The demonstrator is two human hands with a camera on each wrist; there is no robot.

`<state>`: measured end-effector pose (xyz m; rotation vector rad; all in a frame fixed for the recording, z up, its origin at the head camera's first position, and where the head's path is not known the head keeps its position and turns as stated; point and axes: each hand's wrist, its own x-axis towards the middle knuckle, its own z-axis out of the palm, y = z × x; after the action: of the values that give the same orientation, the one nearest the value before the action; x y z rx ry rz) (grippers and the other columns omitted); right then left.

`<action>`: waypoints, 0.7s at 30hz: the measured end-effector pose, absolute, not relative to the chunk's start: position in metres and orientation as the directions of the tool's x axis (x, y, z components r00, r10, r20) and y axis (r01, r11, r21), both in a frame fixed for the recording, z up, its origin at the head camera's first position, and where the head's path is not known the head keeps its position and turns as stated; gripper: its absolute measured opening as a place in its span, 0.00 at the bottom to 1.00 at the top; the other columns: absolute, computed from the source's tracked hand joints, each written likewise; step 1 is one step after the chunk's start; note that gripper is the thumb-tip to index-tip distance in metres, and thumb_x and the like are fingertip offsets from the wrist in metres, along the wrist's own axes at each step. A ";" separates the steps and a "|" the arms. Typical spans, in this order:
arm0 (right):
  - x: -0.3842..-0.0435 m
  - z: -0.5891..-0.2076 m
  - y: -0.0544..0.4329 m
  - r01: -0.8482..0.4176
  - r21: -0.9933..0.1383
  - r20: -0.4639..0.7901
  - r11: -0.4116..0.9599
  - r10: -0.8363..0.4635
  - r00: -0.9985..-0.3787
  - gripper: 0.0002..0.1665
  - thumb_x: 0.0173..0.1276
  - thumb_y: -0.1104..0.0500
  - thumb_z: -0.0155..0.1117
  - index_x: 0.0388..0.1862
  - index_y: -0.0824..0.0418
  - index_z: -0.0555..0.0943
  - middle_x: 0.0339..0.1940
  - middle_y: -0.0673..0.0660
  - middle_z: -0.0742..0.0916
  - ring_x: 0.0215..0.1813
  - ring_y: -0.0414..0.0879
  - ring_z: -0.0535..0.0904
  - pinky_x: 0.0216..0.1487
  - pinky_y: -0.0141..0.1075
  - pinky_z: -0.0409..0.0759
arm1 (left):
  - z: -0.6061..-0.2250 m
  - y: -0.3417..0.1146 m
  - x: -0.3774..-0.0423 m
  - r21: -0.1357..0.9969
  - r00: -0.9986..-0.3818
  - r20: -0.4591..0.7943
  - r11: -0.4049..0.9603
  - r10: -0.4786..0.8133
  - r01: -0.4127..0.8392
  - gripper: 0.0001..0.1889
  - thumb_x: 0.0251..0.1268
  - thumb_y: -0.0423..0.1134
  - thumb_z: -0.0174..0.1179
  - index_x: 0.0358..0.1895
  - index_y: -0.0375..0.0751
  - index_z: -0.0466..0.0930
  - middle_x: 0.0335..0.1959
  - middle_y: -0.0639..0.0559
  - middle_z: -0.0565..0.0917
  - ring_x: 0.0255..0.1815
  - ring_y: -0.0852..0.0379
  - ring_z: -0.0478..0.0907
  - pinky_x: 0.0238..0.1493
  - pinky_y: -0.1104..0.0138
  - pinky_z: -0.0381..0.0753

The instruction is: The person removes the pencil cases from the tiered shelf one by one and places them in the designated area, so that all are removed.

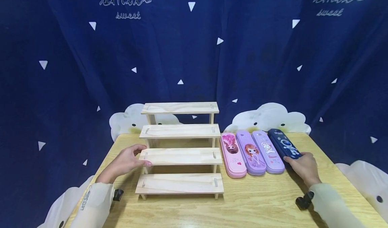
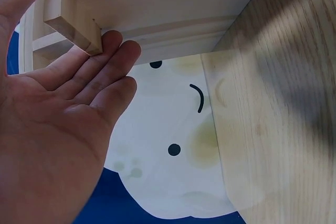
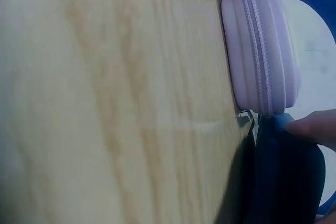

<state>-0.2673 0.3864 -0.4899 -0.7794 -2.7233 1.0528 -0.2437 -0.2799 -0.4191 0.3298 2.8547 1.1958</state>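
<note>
A stepped wooden display shelf (image 1: 182, 156) stands on the table. My left hand (image 1: 128, 160) grips the left end of its second step from the bottom, thumb at the front and fingers behind. In the left wrist view those fingers (image 2: 113, 72) lie against a wooden support under the step. At the right of a row of pencil cases, my right hand (image 1: 304, 165) holds the near end of a dark blue astronaut pencil case (image 1: 280, 141). That case sits beside a pale lilac pencil case (image 3: 257, 51) with a zip; its far end rests near the table's back edge.
A pink pencil case (image 1: 233, 155) and a purple pencil case (image 1: 251, 152) lie side by side between the shelf and the lilac one. Behind the wooden table (image 1: 257, 201) hangs a dark blue curtain (image 1: 194, 53) with white triangles and clouds.
</note>
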 end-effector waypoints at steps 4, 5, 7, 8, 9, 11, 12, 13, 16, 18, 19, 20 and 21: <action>-0.268 -0.490 0.385 0.422 -0.650 -0.073 0.632 0.502 -0.862 0.62 0.64 0.39 0.66 0.76 0.80 0.49 0.67 0.82 0.65 0.63 0.73 0.66 0.66 0.66 0.70 | -0.418 -0.279 -0.243 0.710 -0.977 0.056 0.680 0.207 0.184 0.43 0.48 0.55 0.79 0.65 0.33 0.74 0.63 0.36 0.81 0.68 0.36 0.75 0.68 0.44 0.75; -0.269 -0.491 0.385 0.423 -0.648 -0.074 0.633 0.501 -0.862 0.63 0.64 0.39 0.67 0.76 0.81 0.48 0.67 0.82 0.65 0.63 0.73 0.66 0.66 0.66 0.70 | -0.418 -0.279 -0.243 0.709 -0.977 0.055 0.681 0.208 0.185 0.43 0.48 0.55 0.79 0.65 0.33 0.74 0.63 0.36 0.81 0.68 0.36 0.75 0.67 0.44 0.76; -0.269 -0.491 0.385 0.427 -0.645 -0.077 0.634 0.502 -0.861 0.63 0.64 0.39 0.66 0.76 0.80 0.48 0.68 0.82 0.65 0.64 0.73 0.66 0.66 0.67 0.70 | -0.418 -0.279 -0.244 0.709 -0.976 0.054 0.681 0.209 0.185 0.43 0.48 0.55 0.79 0.65 0.33 0.74 0.63 0.36 0.81 0.68 0.36 0.75 0.67 0.44 0.76; -0.269 -0.492 0.384 0.429 -0.643 -0.077 0.635 0.503 -0.861 0.62 0.65 0.40 0.66 0.76 0.80 0.48 0.68 0.82 0.65 0.64 0.73 0.66 0.66 0.66 0.70 | -0.418 -0.280 -0.244 0.708 -0.976 0.055 0.682 0.209 0.186 0.43 0.48 0.55 0.79 0.64 0.33 0.74 0.63 0.36 0.81 0.68 0.36 0.75 0.67 0.44 0.76; -0.269 -0.493 0.384 0.428 -0.641 -0.075 0.637 0.503 -0.861 0.62 0.65 0.40 0.66 0.76 0.80 0.48 0.68 0.82 0.65 0.64 0.73 0.66 0.66 0.66 0.70 | -0.419 -0.280 -0.244 0.706 -0.976 0.056 0.683 0.210 0.188 0.43 0.48 0.55 0.79 0.64 0.33 0.74 0.63 0.36 0.81 0.68 0.36 0.75 0.67 0.44 0.76; -0.270 -0.492 0.383 0.427 -0.637 -0.071 0.642 0.503 -0.861 0.62 0.64 0.40 0.66 0.76 0.80 0.48 0.67 0.82 0.64 0.63 0.73 0.66 0.66 0.66 0.70 | -0.419 -0.280 -0.244 0.704 -0.976 0.059 0.684 0.211 0.190 0.43 0.48 0.55 0.78 0.64 0.33 0.75 0.63 0.36 0.81 0.68 0.36 0.76 0.67 0.44 0.76; -0.270 -0.493 0.382 0.426 -0.634 -0.069 0.646 0.501 -0.863 0.63 0.64 0.40 0.67 0.76 0.80 0.48 0.67 0.82 0.64 0.63 0.73 0.66 0.65 0.66 0.70 | -0.420 -0.280 -0.244 0.705 -0.976 0.061 0.683 0.209 0.191 0.43 0.48 0.55 0.79 0.64 0.33 0.75 0.63 0.36 0.81 0.67 0.37 0.76 0.67 0.44 0.76; -0.270 -0.493 0.381 0.427 -0.629 -0.070 0.649 0.500 -0.863 0.63 0.64 0.41 0.67 0.76 0.80 0.47 0.67 0.82 0.64 0.63 0.73 0.66 0.66 0.66 0.70 | -0.420 -0.280 -0.244 0.705 -0.976 0.065 0.683 0.209 0.193 0.42 0.48 0.55 0.79 0.64 0.33 0.75 0.62 0.37 0.82 0.67 0.37 0.77 0.67 0.45 0.76; -0.269 -0.492 0.380 0.423 -0.622 -0.069 0.658 0.493 -0.868 0.63 0.64 0.40 0.68 0.77 0.80 0.47 0.67 0.83 0.63 0.63 0.74 0.65 0.65 0.67 0.70 | -0.421 -0.280 -0.243 0.706 -0.974 0.073 0.679 0.213 0.201 0.41 0.48 0.54 0.79 0.63 0.34 0.76 0.61 0.38 0.82 0.65 0.40 0.78 0.66 0.46 0.77; -0.268 -0.491 0.379 0.417 -0.625 -0.069 0.660 0.485 -0.872 0.62 0.66 0.40 0.66 0.77 0.80 0.46 0.67 0.83 0.63 0.65 0.74 0.64 0.66 0.67 0.69 | -0.421 -0.280 -0.243 0.706 -0.974 0.077 0.678 0.213 0.204 0.41 0.48 0.55 0.79 0.63 0.34 0.76 0.62 0.38 0.83 0.65 0.40 0.78 0.65 0.46 0.77; -0.267 -0.490 0.379 0.412 -0.626 -0.068 0.662 0.480 -0.875 0.62 0.66 0.40 0.65 0.77 0.80 0.46 0.68 0.83 0.62 0.65 0.75 0.63 0.67 0.68 0.69 | -0.421 -0.280 -0.243 0.706 -0.973 0.078 0.678 0.215 0.206 0.41 0.48 0.55 0.79 0.63 0.34 0.76 0.62 0.38 0.82 0.65 0.40 0.78 0.65 0.46 0.77; -0.267 -0.489 0.378 0.406 -0.630 -0.069 0.662 0.474 -0.878 0.61 0.67 0.40 0.64 0.77 0.80 0.46 0.68 0.84 0.62 0.66 0.75 0.63 0.67 0.68 0.68 | -0.421 -0.280 -0.243 0.707 -0.973 0.078 0.677 0.216 0.207 0.41 0.48 0.55 0.79 0.63 0.34 0.76 0.62 0.38 0.82 0.65 0.40 0.78 0.65 0.46 0.77; -0.266 -0.488 0.378 0.401 -0.631 -0.070 0.664 0.466 -0.882 0.61 0.68 0.40 0.64 0.77 0.80 0.46 0.68 0.84 0.62 0.66 0.75 0.63 0.67 0.68 0.67 | -0.420 -0.280 -0.242 0.707 -0.973 0.077 0.677 0.216 0.206 0.41 0.48 0.55 0.79 0.63 0.34 0.76 0.62 0.38 0.82 0.66 0.39 0.77 0.66 0.45 0.76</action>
<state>-0.2659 0.3782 -0.4884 -0.7258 -2.7756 1.0165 -0.2425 -0.2798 -0.4202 0.3600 2.8647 1.2048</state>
